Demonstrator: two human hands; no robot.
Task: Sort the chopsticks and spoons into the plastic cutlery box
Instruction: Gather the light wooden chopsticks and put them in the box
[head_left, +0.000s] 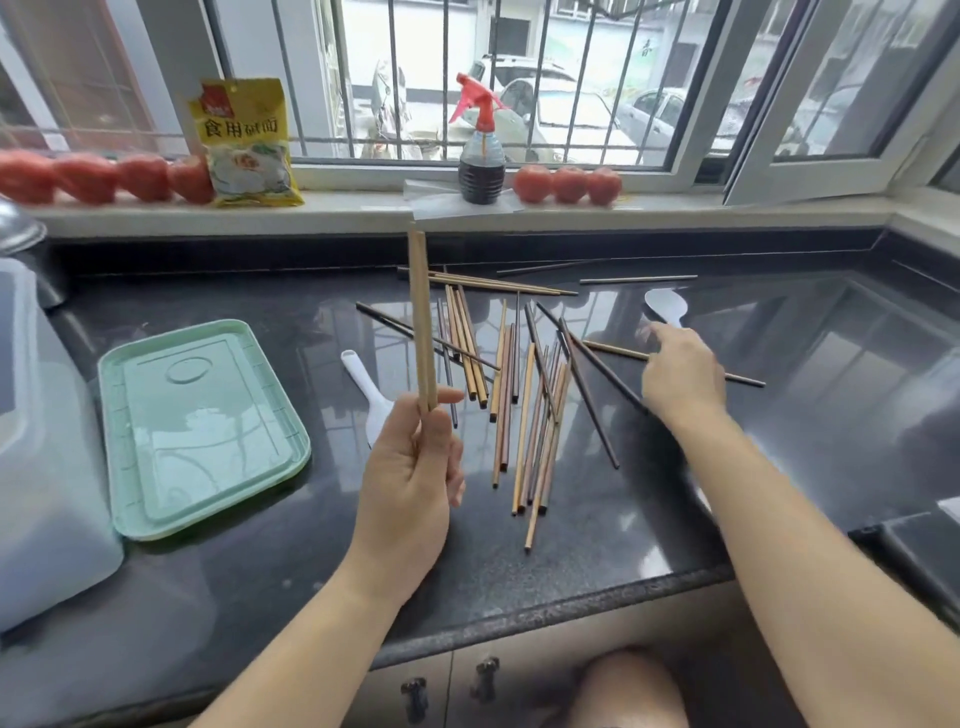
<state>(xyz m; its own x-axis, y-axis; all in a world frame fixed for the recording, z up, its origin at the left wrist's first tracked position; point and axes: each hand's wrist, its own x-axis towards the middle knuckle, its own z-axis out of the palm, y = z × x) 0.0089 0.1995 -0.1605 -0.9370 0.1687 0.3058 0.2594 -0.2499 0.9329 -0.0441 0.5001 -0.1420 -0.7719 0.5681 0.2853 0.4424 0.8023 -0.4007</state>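
My left hand grips a pair of light wooden chopsticks upright above the black counter. My right hand reaches over a brown chopstick that lies across the counter, fingers curled down at it; whether it pinches it I cannot tell. Several brown and dark chopsticks lie scattered in a pile between my hands. One white plastic spoon lies left of the pile, partly behind my left hand. A second white spoon lies just beyond my right hand. The translucent plastic box stands at the far left.
A mint-green lid lies flat beside the box. On the window sill stand a yellow packet, a spray bottle and rows of tomatoes. The counter's front edge runs below my arms; a sink edge is at right.
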